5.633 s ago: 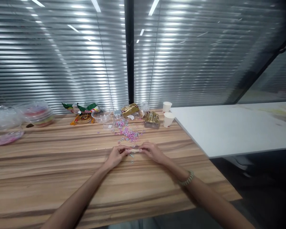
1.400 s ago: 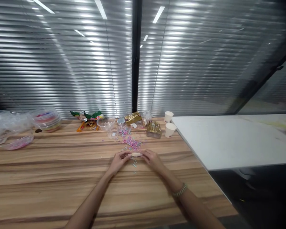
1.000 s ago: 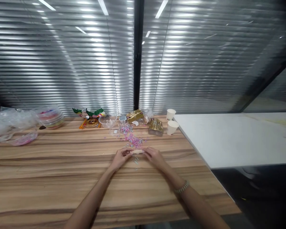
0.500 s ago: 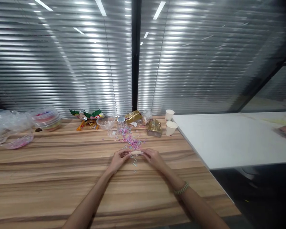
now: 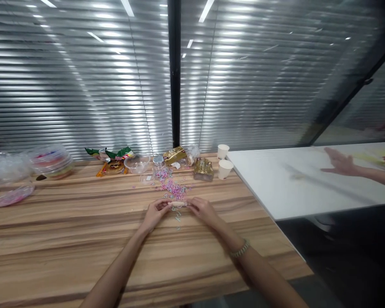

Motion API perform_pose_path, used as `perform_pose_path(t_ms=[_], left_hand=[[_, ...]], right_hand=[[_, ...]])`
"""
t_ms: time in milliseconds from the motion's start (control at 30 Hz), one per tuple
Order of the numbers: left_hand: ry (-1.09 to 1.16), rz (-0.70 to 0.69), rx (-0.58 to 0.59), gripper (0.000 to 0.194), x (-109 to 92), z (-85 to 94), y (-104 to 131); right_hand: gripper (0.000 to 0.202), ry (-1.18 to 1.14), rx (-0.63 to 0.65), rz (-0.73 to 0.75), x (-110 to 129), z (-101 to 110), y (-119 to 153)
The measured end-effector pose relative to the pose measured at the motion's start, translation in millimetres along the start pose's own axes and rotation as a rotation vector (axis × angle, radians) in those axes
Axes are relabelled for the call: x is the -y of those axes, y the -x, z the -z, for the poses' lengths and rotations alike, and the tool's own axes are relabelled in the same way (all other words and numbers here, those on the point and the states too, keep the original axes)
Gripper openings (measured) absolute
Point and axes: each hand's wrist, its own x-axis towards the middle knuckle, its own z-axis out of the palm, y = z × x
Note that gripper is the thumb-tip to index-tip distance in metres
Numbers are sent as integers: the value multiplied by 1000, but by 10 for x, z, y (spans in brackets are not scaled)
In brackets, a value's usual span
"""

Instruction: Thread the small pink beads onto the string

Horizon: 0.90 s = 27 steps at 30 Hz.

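A small pale stick-like piece (image 5: 179, 204) spans the gap between my two hands. My left hand (image 5: 157, 210) pinches its left end, and my right hand (image 5: 201, 208) pinches its right end. Just beyond my fingers lies a loose pile of pink, purple and bluish bits (image 5: 176, 190). On my side of the piece, a few thin pale-green strips (image 5: 178, 217) rest on the wood-grain table (image 5: 176, 265). A clear jar (image 5: 158, 162) stands behind the pile.
Behind are a clear bowl (image 5: 137, 163), green snack bags (image 5: 118, 152), gold packages (image 5: 203, 169) and two paper cups (image 5: 225, 169). Stacked tubs (image 5: 51, 161) stand at left. Another person's hand (image 5: 342, 162) is over the white table (image 5: 269, 179) at right.
The view has shifted slightly, so the table items sit further left. The other person's hand has come further into view over the white table. My hands keep their grip.
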Motion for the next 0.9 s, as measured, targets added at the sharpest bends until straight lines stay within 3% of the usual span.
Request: perform_pose_path(t_ms=[200,367,500,600,700,800,900], left_hand=[[81,-19,-60,38,21,17,-27],[123,-41,-46,38,67,40,-68],[211,-50,-43,38,121,48,-111],[277,-22,-61,41,145,53,-134],[365,16,-84,43,149,64,-147],[444,48,-94,42,132,79,-145],[466,108,-75,43,94,82,-121]], right_hand=[[22,125,-12,-20,-8,124,-19],[25,341,-214,-198,-252,479,72],[33,578,-368,-529,-707,1094,376],[55,721,-542,-1039,-1154,1528,692],[69,581,-493,-1377,-1583,1740,945],[70,539,-495,-1474,-1914,1761,1085],[62,642,-550,-1419,-2141,1738,1160]])
